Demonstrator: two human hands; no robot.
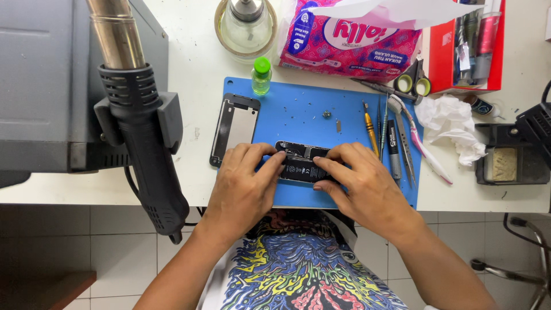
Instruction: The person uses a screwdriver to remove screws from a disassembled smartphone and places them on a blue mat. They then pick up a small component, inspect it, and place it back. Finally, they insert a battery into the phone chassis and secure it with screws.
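- Gripping an opened phone [303, 162] from both ends, left hand [244, 183] and right hand [361, 181] clamped on it.
- Lying on a blue mat [298, 112], just right of a detached back cover [234, 127].
- Resting beside tools [393, 140] at the right.

Bright, even light from above you, soft short shadows under your hands, mild glare on the heat gun's metal nozzle [116, 31] and the glass dispenser [246, 26], sharp focus throughout, slight wide-angle stretch at the edges.
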